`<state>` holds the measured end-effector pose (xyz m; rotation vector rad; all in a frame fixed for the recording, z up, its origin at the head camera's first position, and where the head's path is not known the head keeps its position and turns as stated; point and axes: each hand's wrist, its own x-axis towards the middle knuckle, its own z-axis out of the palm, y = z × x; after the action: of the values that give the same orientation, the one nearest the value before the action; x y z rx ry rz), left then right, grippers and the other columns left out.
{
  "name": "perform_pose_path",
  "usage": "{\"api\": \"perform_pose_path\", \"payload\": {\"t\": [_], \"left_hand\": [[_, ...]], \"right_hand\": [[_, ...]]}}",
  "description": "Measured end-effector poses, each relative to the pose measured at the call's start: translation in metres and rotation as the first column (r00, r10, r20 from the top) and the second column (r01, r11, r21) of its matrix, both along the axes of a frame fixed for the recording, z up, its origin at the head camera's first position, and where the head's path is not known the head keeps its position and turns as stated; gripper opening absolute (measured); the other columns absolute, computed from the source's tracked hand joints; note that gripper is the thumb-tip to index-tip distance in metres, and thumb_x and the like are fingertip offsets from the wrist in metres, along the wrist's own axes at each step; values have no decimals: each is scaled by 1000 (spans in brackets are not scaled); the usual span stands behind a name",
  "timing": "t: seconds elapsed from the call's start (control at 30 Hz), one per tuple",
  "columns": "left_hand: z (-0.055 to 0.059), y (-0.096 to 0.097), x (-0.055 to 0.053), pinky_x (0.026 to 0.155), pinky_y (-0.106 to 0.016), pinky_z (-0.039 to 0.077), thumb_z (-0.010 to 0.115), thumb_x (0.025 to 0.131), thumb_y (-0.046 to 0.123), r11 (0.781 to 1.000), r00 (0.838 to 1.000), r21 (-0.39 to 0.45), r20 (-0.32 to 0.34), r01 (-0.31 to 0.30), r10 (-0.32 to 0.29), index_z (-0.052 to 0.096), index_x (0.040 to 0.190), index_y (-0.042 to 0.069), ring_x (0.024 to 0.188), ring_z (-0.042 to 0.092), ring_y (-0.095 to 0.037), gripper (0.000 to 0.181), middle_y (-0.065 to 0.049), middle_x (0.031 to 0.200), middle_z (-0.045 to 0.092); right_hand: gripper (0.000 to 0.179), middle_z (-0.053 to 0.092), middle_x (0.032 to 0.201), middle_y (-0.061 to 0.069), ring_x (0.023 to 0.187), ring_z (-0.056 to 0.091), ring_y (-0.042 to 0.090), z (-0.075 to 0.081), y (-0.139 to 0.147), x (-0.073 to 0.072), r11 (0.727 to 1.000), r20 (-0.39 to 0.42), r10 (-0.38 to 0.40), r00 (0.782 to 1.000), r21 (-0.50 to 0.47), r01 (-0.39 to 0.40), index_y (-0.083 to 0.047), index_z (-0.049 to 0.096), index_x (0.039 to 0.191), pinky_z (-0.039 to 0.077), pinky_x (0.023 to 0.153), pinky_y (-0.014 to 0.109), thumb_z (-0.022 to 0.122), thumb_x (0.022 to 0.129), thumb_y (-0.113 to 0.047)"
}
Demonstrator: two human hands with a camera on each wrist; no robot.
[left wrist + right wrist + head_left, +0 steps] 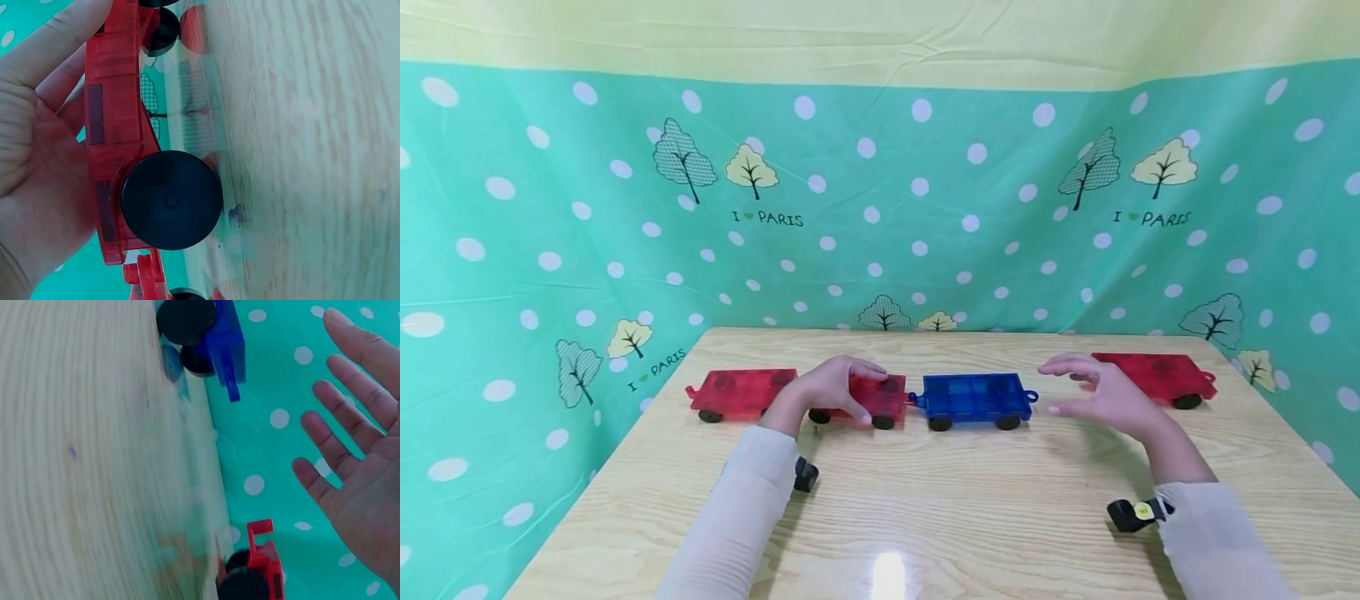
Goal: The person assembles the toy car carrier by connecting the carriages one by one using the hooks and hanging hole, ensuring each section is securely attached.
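My left hand (831, 387) holds a red toy train car (891, 398), thumb on the near side and fingers across its top and far side. In the left wrist view that red car (115, 125) shows a large black wheel, with the palm beside it. Its front end meets the hitch of a blue toy train car (973, 396). Another red car (748, 392) stands behind it on the left. My right hand (1101, 392), fingers spread and holding nothing, hovers between the blue car's ring and a third red car (1157, 375). In the right wrist view its fingers (353, 415) are apart from both cars.
All the cars stand on a light wooden table (940, 500). A green dotted cloth (917, 208) hangs behind and beside it. Each wrist wears a black camera strap, such as the right one (1135, 514).
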<state>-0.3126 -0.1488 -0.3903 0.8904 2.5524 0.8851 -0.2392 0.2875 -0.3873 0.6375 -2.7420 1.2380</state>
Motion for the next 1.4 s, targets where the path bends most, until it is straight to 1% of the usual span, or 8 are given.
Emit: {"api": "perform_pose_path", "payload": {"t": [0.1, 0.2, 0.5, 0.73, 1.13, 1.2, 1.33, 1.4], "left_hand": [[0, 0, 0, 109, -41, 37, 91, 67, 18, 1000, 1000, -7, -1, -2, 2, 62, 133, 16, 138, 38, -24, 72, 0, 140, 54], [0, 1, 0, 108, -41, 37, 91, 67, 18, 1000, 1000, -6, -7, -4, 4, 63, 133, 16, 137, 39, -25, 72, 0, 140, 54], [-1, 0, 0, 108, -39, 38, 91, 67, 16, 1000, 1000, -15, 8, -27, 27, 63, 133, 17, 138, 38, -22, 71, 2, 140, 54], [-2, 1, -1, 108, -40, 38, 91, 68, 17, 1000, 1000, -16, 2, -21, 21, 63, 133, 17, 138, 38, -23, 70, 1, 140, 54], [-1, 1, -1, 107, -39, 39, 90, 68, 18, 999, 1000, -30, -4, -20, 20, 63, 133, 19, 137, 39, -22, 70, 2, 140, 54], [-2, 1, -1, 107, -39, 40, 90, 69, 19, 999, 1000, -30, 1, -23, 23, 63, 133, 20, 137, 39, -22, 70, 3, 140, 54], [-3, 0, -2, 106, -38, 40, 90, 69, 19, 999, 1000, -25, 4, -22, 23, 63, 133, 19, 137, 39, -22, 70, 2, 140, 54], [-2, 0, -2, 106, -38, 40, 91, 68, 18, 1000, 1000, -20, 8, -22, 22, 63, 133, 19, 137, 39, -21, 70, 2, 140, 54]], "right_hand": [[52, 54, 135, 8, 123, 46, 26, 2, 6, 3, 1000, -8, -13, 1000, 21, 13, -13, 63, 129, 40, 101, 59, 82, 81, -22], [54, 53, 136, 8, 123, 47, 26, 4, 13, 7, 998, -20, -36, 999, 51, 37, -14, 62, 130, 44, 100, 52, 82, 81, -24], [59, 47, 141, 17, 128, 40, 42, 10, 30, 16, 992, 0, -111, 994, 55, 111, -12, 59, 133, 36, 94, 70, 82, 80, -27], [64, 42, 146, 19, 133, 33, 45, 11, 42, 17, 986, 23, -150, 988, 73, 148, -13, 58, 135, 34, 93, 73, 81, 80, -35], [64, 44, 143, 22, 128, 34, 45, 9, 62, 19, 976, 25, -215, 976, 51, 214, -9, 56, 136, 38, 87, 69, 81, 81, -29], [64, 43, 143, 22, 126, 35, 46, 9, 66, 19, 973, 27, -226, 974, 56, 225, -9, 55, 137, 42, 85, 63, 80, 82, -30], [64, 44, 141, 21, 120, 43, 34, 8, 74, 17, 968, 40, -245, 969, 63, 242, -10, 52, 140, 49, 80, 37, 77, 85, -30], [64, 46, 139, 21, 117, 45, 33, 7, 79, 17, 966, 47, -252, 967, 72, 248, -9, 50, 141, 48, 77, 32, 76, 86, -30]]}}
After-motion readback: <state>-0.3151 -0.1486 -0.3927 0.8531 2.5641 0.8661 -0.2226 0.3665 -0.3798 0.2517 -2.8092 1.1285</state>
